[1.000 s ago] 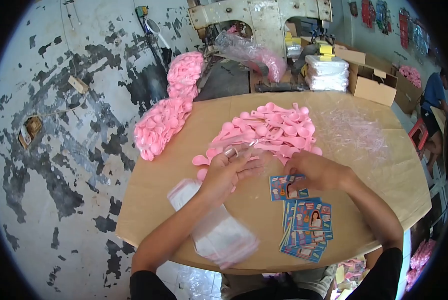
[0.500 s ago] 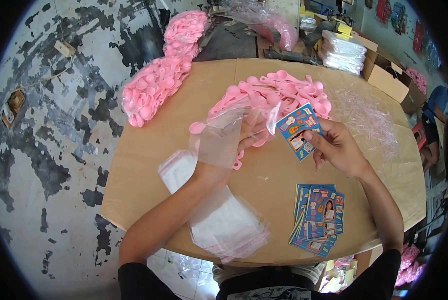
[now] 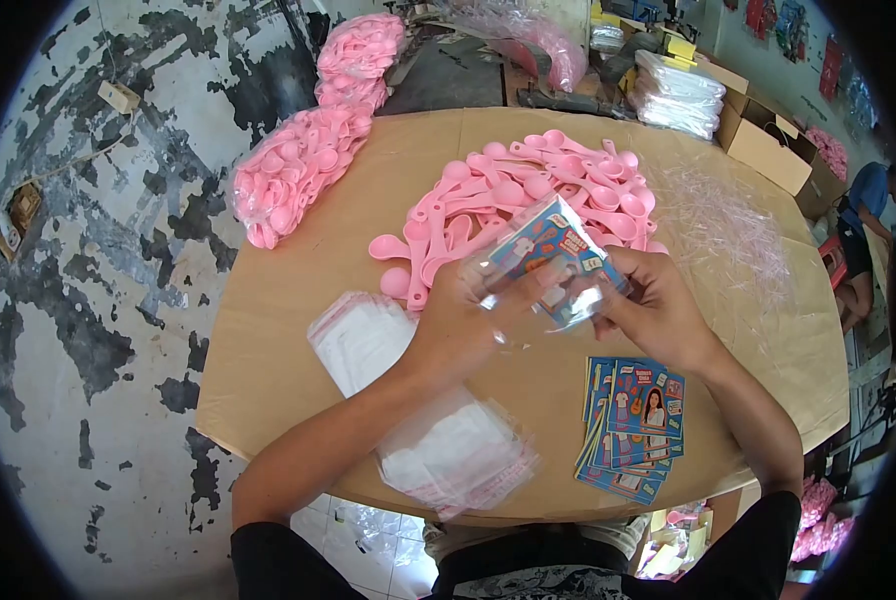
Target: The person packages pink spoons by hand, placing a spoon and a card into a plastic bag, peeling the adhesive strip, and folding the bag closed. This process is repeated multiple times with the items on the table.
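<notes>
A blue printed card is inside or just behind a clear plastic bag, held between my two hands over the table. My left hand is closed on the bag from the left. With thumb and fingers, my right hand pinches the card's right edge, and the bag's film reaches close to those fingertips. Beyond them lies a heap of pink plastic spoons. A stack of clear bags sits under my left forearm. Several similar blue cards lie in an overlapping pile below my right hand.
Large bags of pink spoons stand at the table's left edge. Shredded clear film covers the right side. Behind are packed plastic bags and a cardboard box. Another person sits at far right.
The card has moved left from my right side into or against the clear bag. My hands have come together, and the bag that draped over my left wrist now surrounds the card.
</notes>
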`<action>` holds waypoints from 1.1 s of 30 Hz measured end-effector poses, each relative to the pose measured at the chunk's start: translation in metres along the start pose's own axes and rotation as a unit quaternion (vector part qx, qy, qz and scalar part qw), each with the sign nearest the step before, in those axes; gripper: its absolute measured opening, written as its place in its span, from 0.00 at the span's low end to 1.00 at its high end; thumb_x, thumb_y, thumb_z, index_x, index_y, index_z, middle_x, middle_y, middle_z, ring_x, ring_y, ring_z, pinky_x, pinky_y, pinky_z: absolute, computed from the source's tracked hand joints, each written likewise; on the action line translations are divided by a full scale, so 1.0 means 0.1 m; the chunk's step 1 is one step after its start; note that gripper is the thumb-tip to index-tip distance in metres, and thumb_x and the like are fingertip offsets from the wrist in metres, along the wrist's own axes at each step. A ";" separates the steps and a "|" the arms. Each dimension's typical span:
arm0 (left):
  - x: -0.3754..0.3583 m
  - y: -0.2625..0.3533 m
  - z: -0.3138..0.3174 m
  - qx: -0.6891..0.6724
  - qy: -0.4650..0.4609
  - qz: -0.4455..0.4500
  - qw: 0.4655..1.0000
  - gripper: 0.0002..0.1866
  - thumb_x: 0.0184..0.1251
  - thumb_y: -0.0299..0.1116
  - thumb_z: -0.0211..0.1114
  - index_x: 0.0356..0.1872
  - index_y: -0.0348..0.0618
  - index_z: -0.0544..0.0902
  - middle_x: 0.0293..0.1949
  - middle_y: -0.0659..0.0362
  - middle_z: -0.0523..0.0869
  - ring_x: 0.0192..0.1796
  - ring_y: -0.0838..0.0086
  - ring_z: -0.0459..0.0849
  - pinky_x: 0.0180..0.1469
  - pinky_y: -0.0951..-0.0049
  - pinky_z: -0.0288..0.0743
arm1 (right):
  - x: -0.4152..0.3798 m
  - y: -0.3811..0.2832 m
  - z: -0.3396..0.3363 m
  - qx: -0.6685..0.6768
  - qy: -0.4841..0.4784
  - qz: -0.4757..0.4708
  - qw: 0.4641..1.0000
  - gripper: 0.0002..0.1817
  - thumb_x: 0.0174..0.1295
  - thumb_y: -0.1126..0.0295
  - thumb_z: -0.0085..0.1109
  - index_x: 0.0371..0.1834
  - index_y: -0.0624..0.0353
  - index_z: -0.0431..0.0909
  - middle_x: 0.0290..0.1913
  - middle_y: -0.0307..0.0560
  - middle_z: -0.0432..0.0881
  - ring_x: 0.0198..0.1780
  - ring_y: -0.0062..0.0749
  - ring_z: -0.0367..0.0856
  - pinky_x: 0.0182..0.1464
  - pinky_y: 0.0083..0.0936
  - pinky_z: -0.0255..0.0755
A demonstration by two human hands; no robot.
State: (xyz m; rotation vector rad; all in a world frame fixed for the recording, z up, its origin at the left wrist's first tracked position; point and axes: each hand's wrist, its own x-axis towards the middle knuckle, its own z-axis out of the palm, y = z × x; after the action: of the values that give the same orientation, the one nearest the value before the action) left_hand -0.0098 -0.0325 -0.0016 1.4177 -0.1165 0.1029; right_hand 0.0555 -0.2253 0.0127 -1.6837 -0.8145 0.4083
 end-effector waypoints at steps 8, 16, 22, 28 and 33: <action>-0.14 0.14 0.01 0.010 -0.036 0.062 0.997 0.31 0.68 0.34 0.64 0.69 0.42 0.62 0.62 0.57 0.75 0.61 0.75 0.75 0.58 0.67 0.73 | 0.06 0.00 0.11 0.003 0.007 -0.109 0.994 0.13 0.67 0.67 0.59 0.49 0.62 0.81 0.35 0.38 0.83 0.29 0.15 0.75 0.33 0.16 0.70; -0.05 0.36 -0.24 -0.034 -0.063 0.143 0.987 0.28 0.70 0.36 0.61 0.67 0.45 0.62 0.67 0.49 0.68 0.67 0.62 0.71 0.66 0.58 0.68 | 0.38 -0.52 0.24 0.016 -0.043 -0.027 0.999 0.10 0.64 0.71 0.58 0.44 0.64 0.80 0.33 0.37 0.81 0.31 0.15 0.74 0.34 0.17 0.70; 0.11 0.49 -0.64 -0.136 -0.054 0.284 0.948 0.21 0.67 0.33 0.62 0.59 0.46 0.68 0.62 0.50 0.74 0.66 0.59 0.71 0.69 0.55 0.64 | 0.78 -0.43 0.39 0.004 -0.108 -0.117 0.987 0.14 0.68 0.64 0.48 0.37 0.66 0.78 0.28 0.41 0.79 0.29 0.21 0.75 0.32 0.22 0.70; 0.23 0.39 -0.85 -0.145 0.055 0.216 0.964 0.19 0.63 0.26 0.65 0.53 0.45 0.71 0.56 0.49 0.79 0.58 0.66 0.78 0.62 0.62 0.73 | 0.82 -0.05 0.17 -0.430 -0.118 -0.167 0.879 0.16 0.64 0.62 0.56 0.46 0.64 0.79 0.38 0.54 0.83 0.39 0.45 0.82 0.46 0.37 0.74; 0.24 0.30 -0.77 -0.129 0.060 0.163 0.976 0.22 0.64 0.26 0.65 0.57 0.43 0.69 0.59 0.47 0.77 0.61 0.64 0.77 0.65 0.61 0.70 | 0.79 -0.01 -0.02 -0.369 -0.110 -0.067 0.920 0.10 0.63 0.69 0.58 0.43 0.63 0.79 0.35 0.48 0.83 0.35 0.37 0.83 0.42 0.32 0.75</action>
State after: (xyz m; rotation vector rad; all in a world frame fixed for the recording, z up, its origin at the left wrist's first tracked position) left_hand 0.0107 0.0478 0.0199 1.1197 -0.2537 0.4293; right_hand 0.1115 -0.1707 0.0265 -2.2796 -1.3582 0.1996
